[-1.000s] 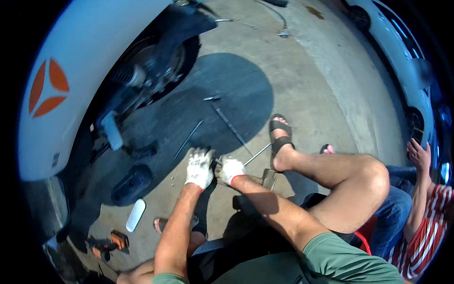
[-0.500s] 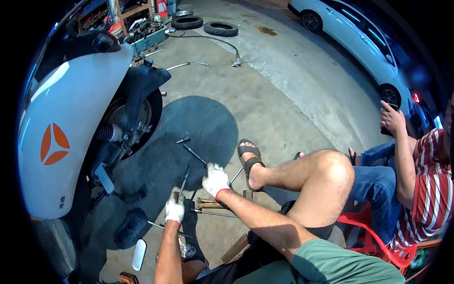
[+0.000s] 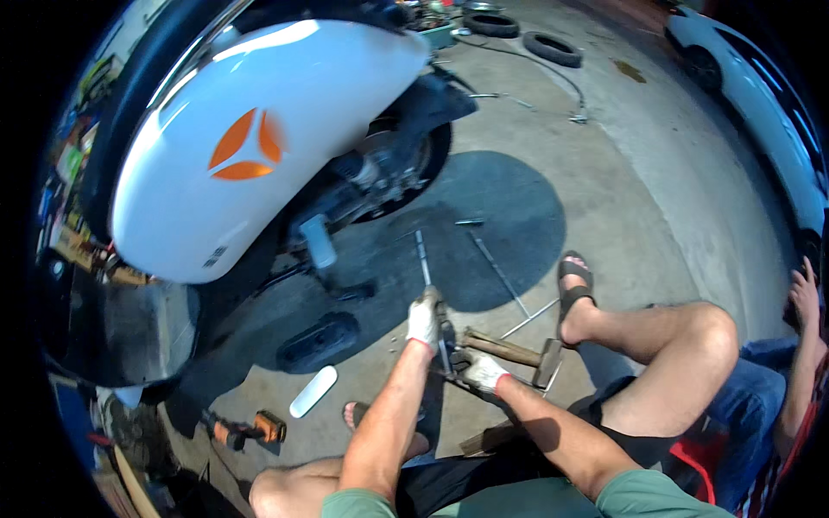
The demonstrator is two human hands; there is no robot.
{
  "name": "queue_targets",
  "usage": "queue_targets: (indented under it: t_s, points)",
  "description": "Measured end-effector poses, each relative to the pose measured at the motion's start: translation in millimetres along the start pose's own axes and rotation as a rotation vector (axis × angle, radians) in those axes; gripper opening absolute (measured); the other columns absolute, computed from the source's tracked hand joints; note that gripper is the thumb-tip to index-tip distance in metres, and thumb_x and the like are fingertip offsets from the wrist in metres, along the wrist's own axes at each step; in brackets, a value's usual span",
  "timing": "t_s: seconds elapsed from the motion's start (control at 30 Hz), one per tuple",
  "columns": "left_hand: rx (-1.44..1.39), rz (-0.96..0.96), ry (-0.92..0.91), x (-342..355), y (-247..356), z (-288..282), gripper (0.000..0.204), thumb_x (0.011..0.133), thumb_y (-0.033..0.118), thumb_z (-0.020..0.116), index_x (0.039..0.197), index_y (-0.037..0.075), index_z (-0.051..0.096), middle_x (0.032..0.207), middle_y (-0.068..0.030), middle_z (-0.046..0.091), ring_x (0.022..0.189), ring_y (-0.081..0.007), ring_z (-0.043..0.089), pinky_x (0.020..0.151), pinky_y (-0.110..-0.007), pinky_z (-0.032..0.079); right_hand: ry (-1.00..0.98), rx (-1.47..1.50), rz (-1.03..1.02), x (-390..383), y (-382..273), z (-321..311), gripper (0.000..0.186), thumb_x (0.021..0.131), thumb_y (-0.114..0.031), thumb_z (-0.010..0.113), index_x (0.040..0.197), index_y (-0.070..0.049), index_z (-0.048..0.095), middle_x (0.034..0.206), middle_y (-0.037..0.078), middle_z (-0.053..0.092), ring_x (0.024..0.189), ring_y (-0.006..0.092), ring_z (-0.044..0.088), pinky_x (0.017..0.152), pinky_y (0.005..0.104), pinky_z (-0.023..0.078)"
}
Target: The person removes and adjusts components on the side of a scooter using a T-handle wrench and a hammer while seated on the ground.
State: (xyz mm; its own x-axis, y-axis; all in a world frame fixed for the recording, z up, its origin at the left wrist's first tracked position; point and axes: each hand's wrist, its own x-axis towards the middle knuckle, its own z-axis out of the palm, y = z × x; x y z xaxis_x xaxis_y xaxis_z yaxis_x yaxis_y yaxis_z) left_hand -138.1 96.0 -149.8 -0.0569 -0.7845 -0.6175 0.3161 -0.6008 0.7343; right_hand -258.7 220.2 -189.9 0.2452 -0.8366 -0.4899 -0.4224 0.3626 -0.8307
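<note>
Left hand (image 3: pixel 424 319): you're gripping one rod (image 3: pixel 422 256)
Right hand (image 3: pixel 480 369): fingers curled, hold unclear
Tyres (image 3: pixel 553 56): two, top
Floor (image 3: pixel 635 259): partly shadowed concrete

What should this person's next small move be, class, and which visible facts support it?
Probably steadying the metal rod with the left hand: that hand grips it, its far end extends well beyond the hand, and the right hand is close by, its hold hard to make out.

gloved left hand (image 3: pixel 423 320) curled, ahead of gloved right hand (image 3: pixel 480 369)
</note>
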Motion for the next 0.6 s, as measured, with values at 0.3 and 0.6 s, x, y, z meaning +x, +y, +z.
queue_targets:
  t_s: [0.3, 0.6]
  points:
    - [-0.474, 0.025, -0.004, -2, 34, 4, 0.035, 0.096, 0.045, 0.051, 0.082, 0.013, 0.051, 0.069, -0.0023, 0.049, 0.052, -0.0113, 0.037, 0.048, -0.025, 0.029, 0.196, 0.378, 0.044, -41, -52, 3, 0.033, 0.093, -0.026, 0.055, 0.115, -0.003, 0.063, 0.103, 0.016, 0.069, 0.093, 0.0234, 0.065, 0.079, 0.0357, 0.050]
    - [-0.702, 0.105, -0.002, 7, 111, -47, 0.027, 0.094, 0.025, 0.028, 0.089, 0.004, 0.044, 0.068, -0.0062, 0.044, 0.050, -0.0129, 0.035, 0.046, -0.027, 0.030, 0.180, 0.312, 0.002, -39, -98, 21, 0.034, 0.096, -0.031, 0.052, 0.109, -0.002, 0.063, 0.100, 0.021, 0.066, 0.098, 0.0383, 0.062, 0.081, 0.0424, 0.048]
